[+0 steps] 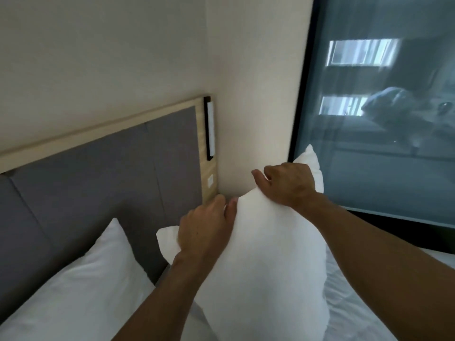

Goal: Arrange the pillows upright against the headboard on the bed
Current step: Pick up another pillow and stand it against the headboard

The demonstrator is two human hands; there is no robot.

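My left hand (205, 230) and right hand (286, 184) gripping a white pillow (266, 262) upright, right of the headboard (98, 183), second pillow (81, 289) leaning against it

The room was dimly and evenly lit, with soft daylight showing as pale reflected rectangles in the dark glass panel (384, 107) at two o'clock. The white pillow (266, 254) at five o'clock was the brightest area, nearly blown out, with little fabric detail. Soft shadow lay along the grey headboard (98, 188) at nine o'clock. Wide-angle distortion bent its wooden frame, and the whole picture looked slightly soft, with smeared reflections.
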